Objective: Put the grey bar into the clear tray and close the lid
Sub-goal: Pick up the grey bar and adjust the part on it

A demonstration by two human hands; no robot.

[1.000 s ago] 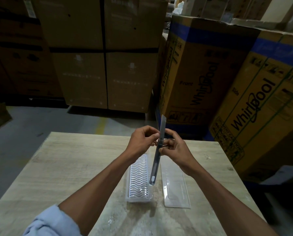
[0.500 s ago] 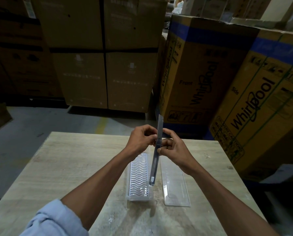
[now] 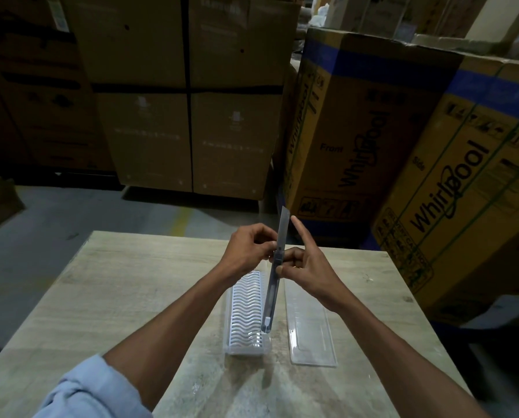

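A long, thin grey bar stands nearly upright above the table, its lower end hanging over the clear tray. That tray has a white wavy ribbed insert and lies lengthwise on the table. My left hand pinches the bar's middle from the left. From the right, my right hand grips the same spot, with its index finger raised alongside the bar's upper part. The flat clear lid lies on the table just right of the tray.
The wooden table ends just beyond my hands. Large cardboard boxes stand close behind its far right corner, and more boxes are stacked across a strip of concrete floor.
The bar has stayed almost in place between both hands. My right index finger has lifted off and now points up beside the bar.
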